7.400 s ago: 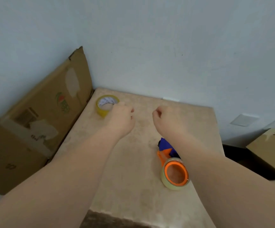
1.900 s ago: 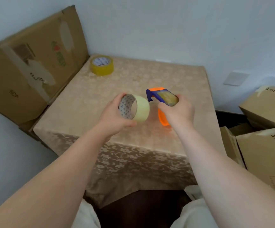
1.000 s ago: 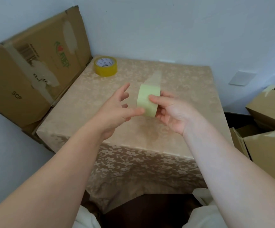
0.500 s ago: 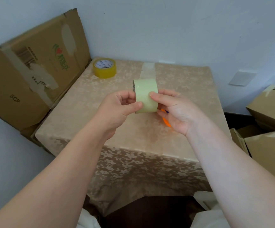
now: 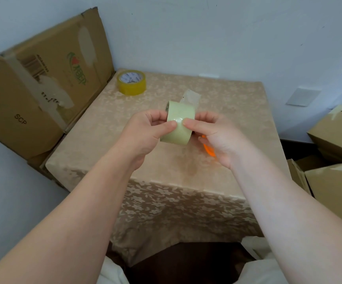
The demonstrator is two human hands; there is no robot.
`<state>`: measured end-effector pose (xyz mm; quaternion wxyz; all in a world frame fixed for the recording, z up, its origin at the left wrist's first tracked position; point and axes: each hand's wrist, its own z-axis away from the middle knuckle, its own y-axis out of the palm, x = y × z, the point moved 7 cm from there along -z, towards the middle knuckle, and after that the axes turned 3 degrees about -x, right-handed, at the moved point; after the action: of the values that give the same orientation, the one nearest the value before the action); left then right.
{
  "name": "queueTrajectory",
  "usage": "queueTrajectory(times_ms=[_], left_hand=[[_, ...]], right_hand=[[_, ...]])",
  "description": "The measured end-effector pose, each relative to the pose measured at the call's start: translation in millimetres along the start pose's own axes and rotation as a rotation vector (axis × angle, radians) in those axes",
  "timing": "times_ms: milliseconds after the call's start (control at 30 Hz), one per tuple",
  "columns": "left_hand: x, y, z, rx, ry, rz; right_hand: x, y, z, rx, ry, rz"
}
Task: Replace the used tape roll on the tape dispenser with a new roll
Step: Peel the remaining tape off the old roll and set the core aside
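Both hands grasp the pale tape roll (image 5: 177, 125) above the bench (image 5: 237, 103): left hand (image 5: 145, 132) at 9 o'clock, right hand (image 5: 213, 136) at 3 o'clock. Roll axis runs left-right. The dispenser (image 5: 208, 149), mostly hidden, lies beneath the right hand, which is nearer.

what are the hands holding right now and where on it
Both hold the pale tape roll above the table. The left hand and right hand pinch its outer taped face with thumbs, other fingers wrapping its sides.
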<state>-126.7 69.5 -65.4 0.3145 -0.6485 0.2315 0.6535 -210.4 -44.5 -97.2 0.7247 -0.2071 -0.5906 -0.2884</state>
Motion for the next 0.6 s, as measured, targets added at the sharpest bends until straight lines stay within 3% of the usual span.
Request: queueTrajectory(times_ms=[100,200,600], left_hand=[[-0.5,1.4,0.8,0.026,-0.002,-0.017],[-1.0,2.9,1.5,0.058,0.004,-0.028],[-0.5,6.3,4.4,0.186,-0.010,0.035]], right_hand=[[6.1,-7.2,-2.4,-0.115,-0.154,0.136],[19.9,-2.4,3.3,-0.109,-0.308,0.202],[19.9,-8.6,2.7,-0.162,-0.265,-0.044]])
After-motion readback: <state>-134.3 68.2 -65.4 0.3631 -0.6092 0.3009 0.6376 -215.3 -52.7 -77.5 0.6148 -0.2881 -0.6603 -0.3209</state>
